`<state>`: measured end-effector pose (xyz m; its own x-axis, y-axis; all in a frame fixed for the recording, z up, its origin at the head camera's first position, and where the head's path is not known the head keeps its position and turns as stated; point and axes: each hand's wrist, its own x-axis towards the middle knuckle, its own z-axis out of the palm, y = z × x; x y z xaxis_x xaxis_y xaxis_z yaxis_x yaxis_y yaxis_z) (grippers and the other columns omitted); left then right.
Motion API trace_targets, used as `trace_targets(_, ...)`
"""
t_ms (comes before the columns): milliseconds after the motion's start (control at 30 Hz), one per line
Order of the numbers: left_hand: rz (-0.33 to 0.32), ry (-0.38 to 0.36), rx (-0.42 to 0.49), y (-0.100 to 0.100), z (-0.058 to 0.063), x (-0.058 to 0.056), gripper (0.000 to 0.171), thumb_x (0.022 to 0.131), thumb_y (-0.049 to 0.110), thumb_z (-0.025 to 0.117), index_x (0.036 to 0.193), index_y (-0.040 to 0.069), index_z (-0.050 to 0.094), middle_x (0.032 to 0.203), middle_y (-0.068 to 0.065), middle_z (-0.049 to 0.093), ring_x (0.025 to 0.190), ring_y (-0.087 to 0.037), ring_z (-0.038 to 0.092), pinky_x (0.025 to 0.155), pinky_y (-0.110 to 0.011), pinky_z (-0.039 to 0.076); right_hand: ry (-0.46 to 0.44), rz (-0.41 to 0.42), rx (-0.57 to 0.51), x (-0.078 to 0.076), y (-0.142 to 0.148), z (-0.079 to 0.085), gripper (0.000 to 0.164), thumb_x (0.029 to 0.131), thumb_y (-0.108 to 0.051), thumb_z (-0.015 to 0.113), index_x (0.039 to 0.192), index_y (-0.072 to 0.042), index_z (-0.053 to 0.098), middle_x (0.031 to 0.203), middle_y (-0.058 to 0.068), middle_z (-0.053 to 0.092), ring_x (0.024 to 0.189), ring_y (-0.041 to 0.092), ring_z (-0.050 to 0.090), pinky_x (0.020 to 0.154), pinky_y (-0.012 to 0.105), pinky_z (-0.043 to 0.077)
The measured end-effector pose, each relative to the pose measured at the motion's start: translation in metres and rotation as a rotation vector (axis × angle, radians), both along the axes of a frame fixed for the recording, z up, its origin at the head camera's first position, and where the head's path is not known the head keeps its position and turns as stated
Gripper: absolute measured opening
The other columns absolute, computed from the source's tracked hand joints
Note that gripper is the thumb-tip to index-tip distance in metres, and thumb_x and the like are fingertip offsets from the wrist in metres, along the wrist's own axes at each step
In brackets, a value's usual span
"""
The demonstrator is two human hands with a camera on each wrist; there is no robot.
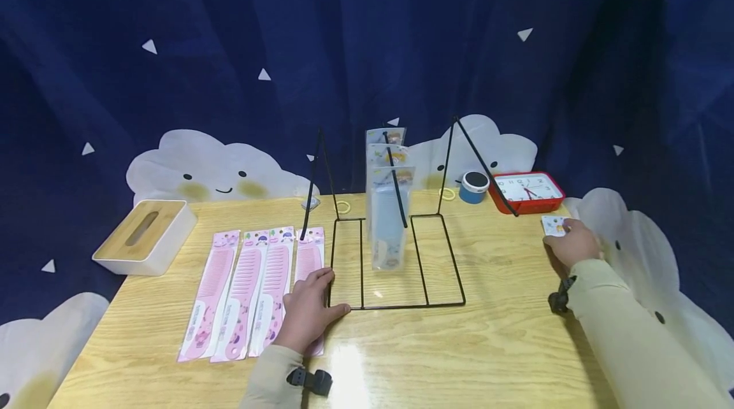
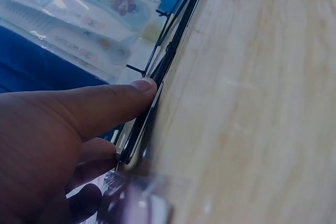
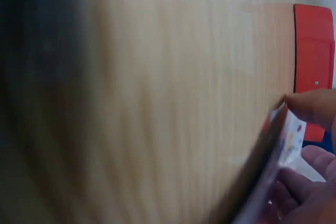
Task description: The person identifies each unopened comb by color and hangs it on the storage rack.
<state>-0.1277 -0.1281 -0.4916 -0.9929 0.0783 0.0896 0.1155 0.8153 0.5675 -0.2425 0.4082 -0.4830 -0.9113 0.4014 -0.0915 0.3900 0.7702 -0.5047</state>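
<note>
A black wire display rack [image 1: 395, 306] stands mid-table, with several clear packets of light-blue combs [image 1: 388, 211] hanging one behind another on its middle arm. My left hand [image 1: 309, 310] holds the rack's front left corner, its thumb laid against the black rod [image 2: 172, 45]. Beneath and beside that hand lie several pink combs [image 1: 262, 294] in clear packets. Over at the table's right edge, my right hand [image 1: 575, 244] pinches a flat packet [image 1: 553, 225] with a printed white top. The right wrist view shows this packet [image 3: 293, 139] nearly edge-on between thumb and fingers.
A tissue box [image 1: 166, 240] with a wooden lid sits at the left. Behind the rack's right side stand a blue-and-white round container [image 1: 473, 191] and a red clock [image 1: 530, 191]. Yellow rings [image 1: 343, 207] lie near the rack's back. A dark blue curtain [image 1: 367, 33] hangs behind.
</note>
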Motion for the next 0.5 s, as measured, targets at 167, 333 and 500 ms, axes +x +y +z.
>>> trace_targets(167, -0.001, 0.002, -0.005, -0.0006, 0.0009, -0.0006, 0.076, 0.075, 0.039, 0.087, 0.137, 0.004, 0.06, 0.144, -0.007, 0.054, 0.118, -0.035, 0.053, 0.083, -0.051, 0.034, -0.07, 0.048, 0.07, 0.0003, 0.0067, 0.0031, 0.087, 0.085, -0.034, 0.066, 0.146, 0.014, 0.028, 0.137, 0.04, 0.04, 0.115, 0.058, 0.039, 0.096, 0.063, 0.032)
trace_targets(333, 0.001, 0.005, -0.005, -0.0011, 0.0014, -0.0009, 0.077, 0.074, 0.039, 0.087, 0.137, 0.003, 0.06, 0.144, -0.007, 0.054, 0.119, -0.037, 0.053, 0.084, -0.052, 0.035, -0.113, 0.083, 0.062, 0.0011, 0.0078, 0.0081, 0.094, 0.081, -0.038, 0.072, 0.14, 0.021, 0.029, 0.133, 0.042, 0.04, 0.113, 0.056, 0.042, 0.099, 0.063, 0.032)
trace_targets(500, 0.005, -0.007, -0.003, -0.001, 0.0005, -0.0003, 0.078, 0.074, 0.039, 0.087, 0.138, 0.004, 0.059, 0.145, -0.007, 0.053, 0.119, -0.036, 0.053, 0.085, -0.052, 0.034, -0.094, 0.046, -0.03, 0.0067, 0.0043, 0.0084, 0.064, 0.09, -0.027, 0.067, 0.127, 0.02, 0.046, 0.12, 0.037, 0.053, 0.1, 0.045, 0.051, 0.089, 0.055, 0.044)
